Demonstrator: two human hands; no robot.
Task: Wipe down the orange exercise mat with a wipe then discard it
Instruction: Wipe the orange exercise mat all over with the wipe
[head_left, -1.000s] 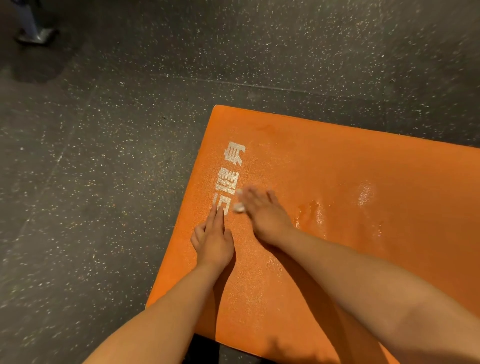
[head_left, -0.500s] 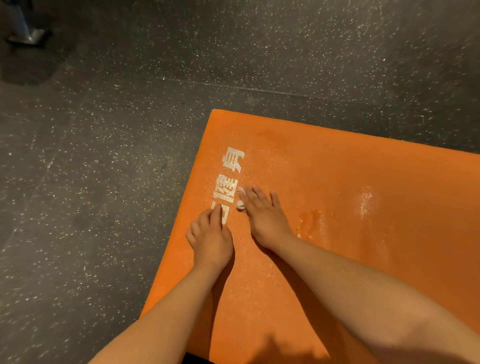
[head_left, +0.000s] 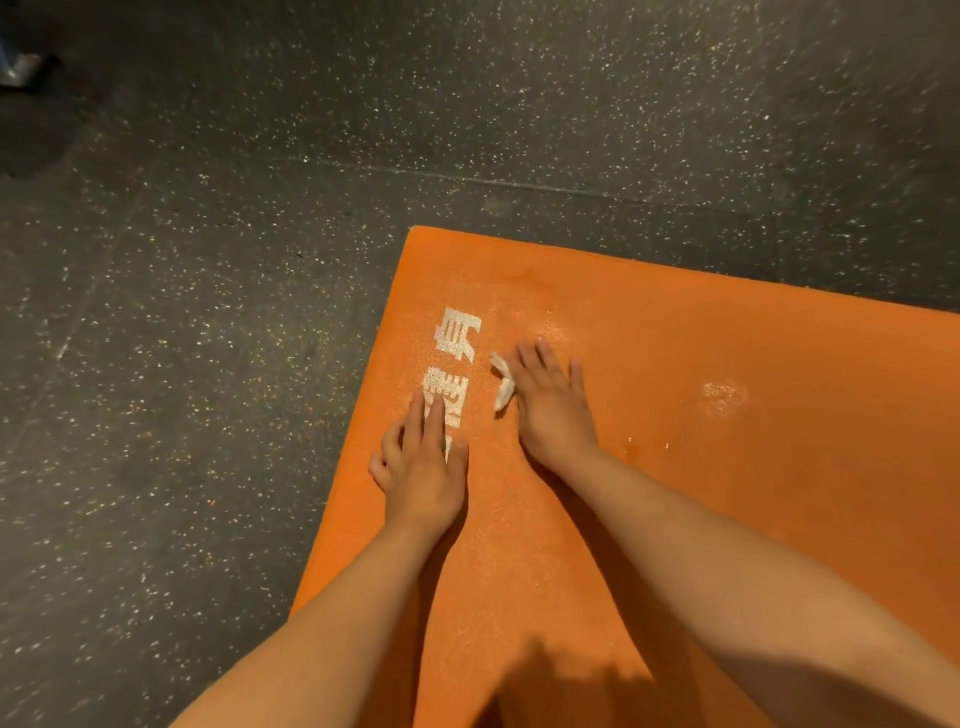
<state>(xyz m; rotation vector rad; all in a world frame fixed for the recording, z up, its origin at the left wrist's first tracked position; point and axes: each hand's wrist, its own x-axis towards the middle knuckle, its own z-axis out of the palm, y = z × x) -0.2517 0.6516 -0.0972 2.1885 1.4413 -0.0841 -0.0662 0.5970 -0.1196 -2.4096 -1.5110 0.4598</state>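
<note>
The right hand (head_left: 551, 402) presses the wipe (head_left: 503, 385) under straight fingers onto the mat (head_left: 727, 493) (just beside its white lettering (head_left: 457, 338)). The left hand (head_left: 423, 467) lies flat on the mat, holding nothing.

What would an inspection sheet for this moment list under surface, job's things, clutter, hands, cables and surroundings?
Surface: orange exercise mat lies flat on the speckled dark floor; white printed characters near its left edge; pale patch further right.
Job's things: white wipe, crumpled, on the mat, sticking out at the right hand's thumb side.
Clutter: nothing seen.
Hands: left hand rests flat on the mat, partly over the print; right hand presses the wipe with straight, spread fingers.
Cables: nothing seen.
Surroundings: metal object at the top left corner, cut off; cannot tell what it is.
</note>
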